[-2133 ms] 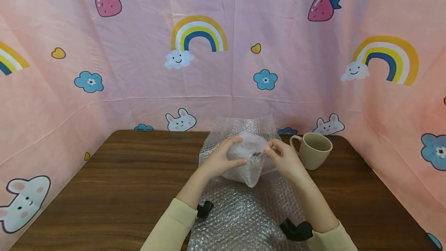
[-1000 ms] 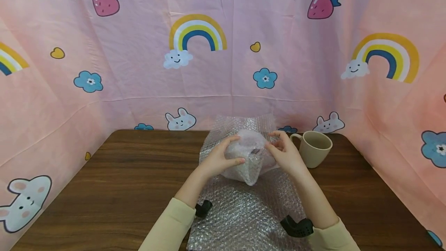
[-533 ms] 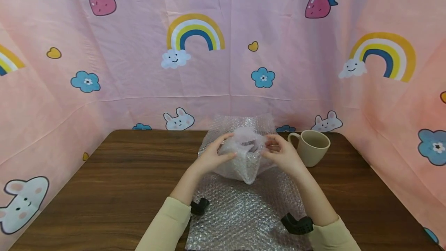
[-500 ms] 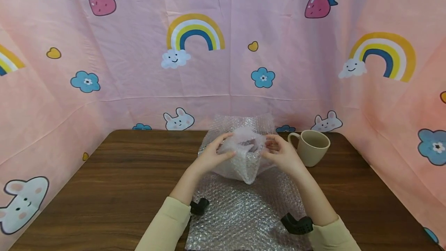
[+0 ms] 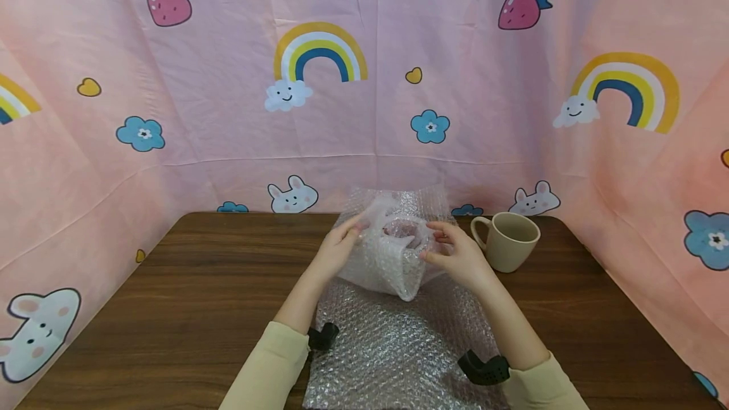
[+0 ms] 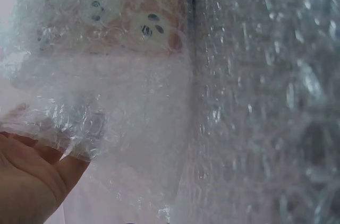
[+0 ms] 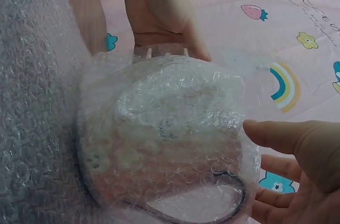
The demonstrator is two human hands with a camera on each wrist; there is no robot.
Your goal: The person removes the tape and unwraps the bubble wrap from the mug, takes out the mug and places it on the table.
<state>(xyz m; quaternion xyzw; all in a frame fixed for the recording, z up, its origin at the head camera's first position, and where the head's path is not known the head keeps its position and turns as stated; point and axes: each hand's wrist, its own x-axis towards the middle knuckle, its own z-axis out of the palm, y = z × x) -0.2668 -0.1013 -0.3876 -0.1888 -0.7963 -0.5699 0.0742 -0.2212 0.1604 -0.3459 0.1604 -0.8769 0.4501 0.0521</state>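
Note:
A mug [image 7: 175, 163] with an orange-pink print and a dark-edged handle lies on its side, seen through a layer of bubble wrap [image 5: 398, 359]. The wrap stands bunched round it, with a gap at the top in the head view. My left hand [image 5: 337, 248] pinches the loose upper edge of the wrap at the mug's left. In the left wrist view the clear sheet covers part of its fingers. My right hand [image 5: 457, 255] holds the bundle's right side, thumb in front and fingers bent behind.
A beige mug [image 5: 512, 242] stands upright at the back right, its handle toward my right hand. The bubble wrap sheet runs toward me over the brown wooden table [image 5: 216, 309]. A printed pink curtain [image 5: 364, 125] hangs behind.
My left hand has moved from the bundle's side to the wrap's edge and pulled it left, widening the gap at the top. My right hand has gone from pinching the flap to the bundle's side.

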